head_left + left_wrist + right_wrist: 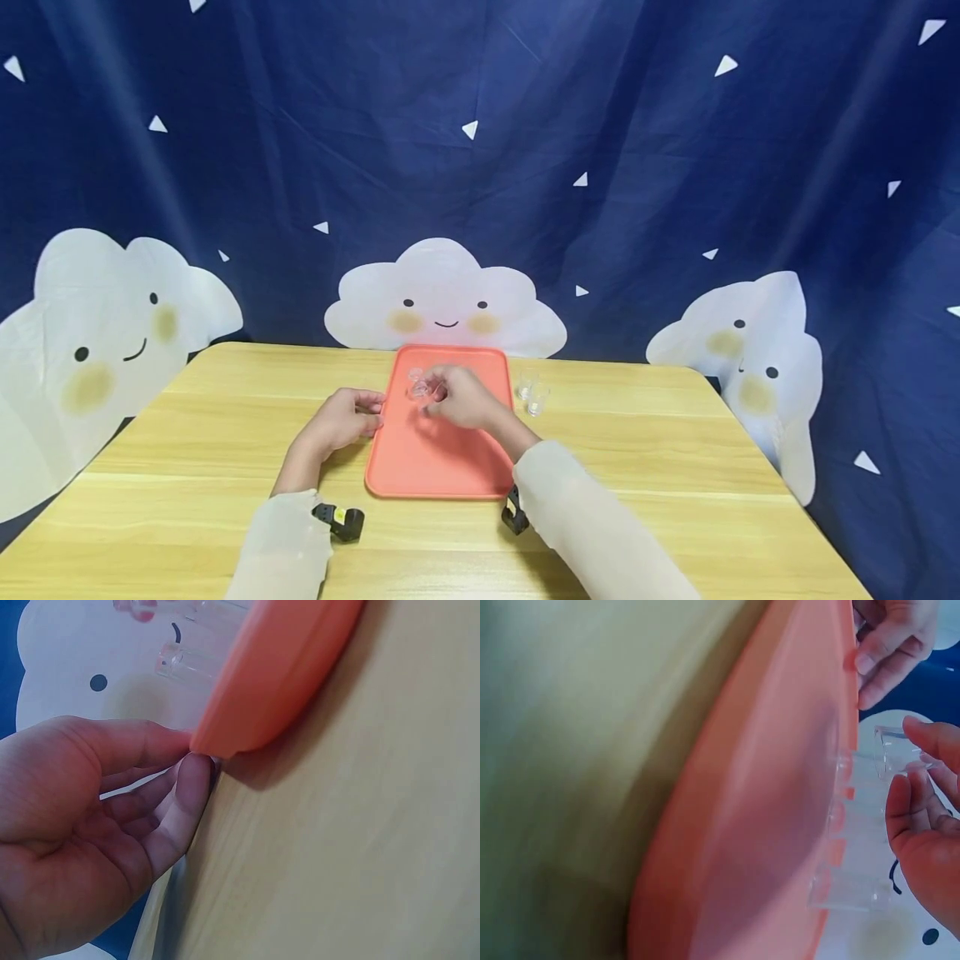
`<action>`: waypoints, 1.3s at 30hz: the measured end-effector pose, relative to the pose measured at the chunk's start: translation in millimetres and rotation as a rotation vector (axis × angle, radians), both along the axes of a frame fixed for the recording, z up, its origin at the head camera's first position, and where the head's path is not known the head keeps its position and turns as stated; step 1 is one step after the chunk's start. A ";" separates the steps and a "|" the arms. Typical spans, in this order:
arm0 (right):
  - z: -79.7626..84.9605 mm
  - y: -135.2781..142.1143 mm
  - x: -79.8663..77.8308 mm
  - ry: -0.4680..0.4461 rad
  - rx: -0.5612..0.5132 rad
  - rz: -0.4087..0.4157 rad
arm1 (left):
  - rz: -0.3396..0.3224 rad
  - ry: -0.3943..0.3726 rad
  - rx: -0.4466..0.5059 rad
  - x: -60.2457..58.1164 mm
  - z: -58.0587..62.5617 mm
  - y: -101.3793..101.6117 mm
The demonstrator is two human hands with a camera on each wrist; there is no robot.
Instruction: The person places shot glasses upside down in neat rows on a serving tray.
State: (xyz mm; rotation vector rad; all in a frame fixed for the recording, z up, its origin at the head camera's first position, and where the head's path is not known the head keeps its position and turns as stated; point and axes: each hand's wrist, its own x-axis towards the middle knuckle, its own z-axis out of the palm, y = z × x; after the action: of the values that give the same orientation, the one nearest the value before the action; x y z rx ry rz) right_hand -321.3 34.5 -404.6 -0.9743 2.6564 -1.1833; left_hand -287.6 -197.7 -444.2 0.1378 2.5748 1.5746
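Observation:
A coral-red tray (442, 467) lies on the table. At its left edge my left hand (347, 421) holds the rim between thumb and fingers; the left wrist view shows the fingertips (193, 772) at the tray's corner. Over the tray's far left part, my right hand (461, 398) pinches a small clear glass (892, 746) between thumb and fingers, tilted in the right wrist view. Several similar clear glasses (847, 889) stand in a row on the tray; my right hand partly hides them in the head view.
Two more clear glasses (536, 402) stand on the wooden table (637, 467), just right of the tray. A dark blue curtain (420, 150) with white clouds hangs behind the table's far edge.

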 end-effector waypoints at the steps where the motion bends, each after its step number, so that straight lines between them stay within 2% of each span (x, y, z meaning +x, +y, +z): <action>1: -1.1 -2.1 0.2 -0.015 -0.005 -0.005 | -0.001 0.000 -0.003 -0.1 -0.2 -0.1; 7: -8.4 -12.3 1.1 -0.116 -0.064 -0.037 | 0.002 0.002 -0.005 -0.8 -1.4 -0.1; 11: -13.8 -16.9 0.3 -0.146 -0.086 -0.057 | -0.001 0.000 0.001 -1.0 -1.5 -0.2; 26: -18.4 -23.2 2.8 -0.160 -0.050 -0.137 | -0.005 -0.001 0.005 -0.6 0.0 -0.3; 31: -18.6 -23.6 2.5 -0.159 -0.043 -0.134 | -0.013 0.008 -0.006 -0.7 0.3 -1.2; 39: -18.1 -22.8 1.3 -0.166 -0.087 -0.099 | -0.019 0.008 0.000 -2.6 -2.7 -2.2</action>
State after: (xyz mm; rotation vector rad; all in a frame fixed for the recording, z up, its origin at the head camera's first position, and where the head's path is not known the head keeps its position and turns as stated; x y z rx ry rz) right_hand -320.0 11.7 -422.7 -0.7273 2.5688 -1.3461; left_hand -290.2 -199.8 -446.8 0.1687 2.5717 1.5714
